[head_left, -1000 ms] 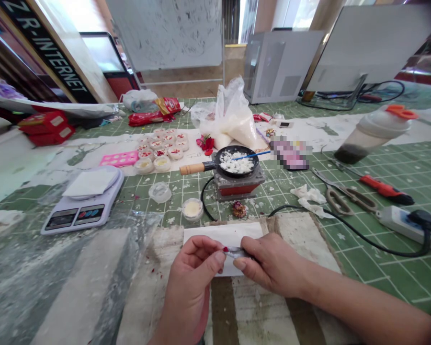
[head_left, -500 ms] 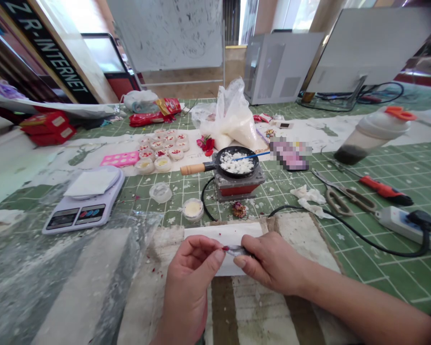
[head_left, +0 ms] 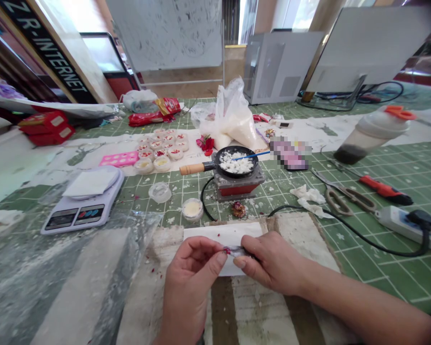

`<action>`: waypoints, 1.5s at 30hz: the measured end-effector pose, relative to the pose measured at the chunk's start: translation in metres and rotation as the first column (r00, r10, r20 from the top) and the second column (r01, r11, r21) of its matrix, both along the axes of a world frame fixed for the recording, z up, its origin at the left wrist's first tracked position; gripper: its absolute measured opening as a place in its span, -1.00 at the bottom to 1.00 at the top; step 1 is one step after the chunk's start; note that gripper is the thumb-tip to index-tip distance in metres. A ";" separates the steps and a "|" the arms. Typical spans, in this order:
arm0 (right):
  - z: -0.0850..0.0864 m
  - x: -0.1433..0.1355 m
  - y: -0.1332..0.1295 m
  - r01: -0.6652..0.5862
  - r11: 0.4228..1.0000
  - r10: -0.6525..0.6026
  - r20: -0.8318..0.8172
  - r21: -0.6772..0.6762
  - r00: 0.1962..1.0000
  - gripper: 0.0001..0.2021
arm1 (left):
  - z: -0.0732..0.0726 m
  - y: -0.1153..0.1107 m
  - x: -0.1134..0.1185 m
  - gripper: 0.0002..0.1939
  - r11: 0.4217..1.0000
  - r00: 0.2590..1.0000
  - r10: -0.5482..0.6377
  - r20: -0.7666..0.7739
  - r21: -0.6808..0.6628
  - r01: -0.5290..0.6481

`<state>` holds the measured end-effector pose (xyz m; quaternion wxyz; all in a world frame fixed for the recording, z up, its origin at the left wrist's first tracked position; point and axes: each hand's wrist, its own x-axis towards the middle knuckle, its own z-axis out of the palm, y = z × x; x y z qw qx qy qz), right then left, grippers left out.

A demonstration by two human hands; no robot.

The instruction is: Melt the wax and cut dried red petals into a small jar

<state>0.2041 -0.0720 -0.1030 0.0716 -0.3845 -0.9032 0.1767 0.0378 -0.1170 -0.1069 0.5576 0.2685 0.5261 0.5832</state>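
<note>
Head view, as I log it: left hand [head_left: 192, 273] and right hand [head_left: 273, 263] pinch a small metal tool [head_left: 237, 250] with red petal bits between fingertips, long axis left-right, over white paper [head_left: 215, 235], nearer than the small pan [head_left: 236, 162] on the worktop [head_left: 398, 268].

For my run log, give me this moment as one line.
left hand: pinching red petal bit | right hand: holding metal tweezers | under: white paper | behind: small pan

Kitchen scale [head_left: 82, 201], scissors [head_left: 341, 194], shaker bottle [head_left: 375, 132]
</note>
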 end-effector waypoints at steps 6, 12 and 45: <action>-0.001 0.001 0.000 0.002 1.000 -0.002 0.004 0.009 1.000 -0.58 | 0.001 -0.001 -0.001 -0.79 1.000 1.000 -0.015 0.012 0.006 0.015; -0.001 0.001 -0.001 0.009 1.000 -0.009 0.015 0.001 1.000 -0.59 | 0.000 0.000 -0.001 -0.80 1.000 1.000 -0.015 0.018 0.010 0.015; -0.003 0.000 0.000 0.008 0.999 -0.010 -0.036 -0.035 0.999 -0.62 | 0.002 -0.001 -0.001 -0.82 0.998 0.989 -0.049 0.141 -0.022 0.052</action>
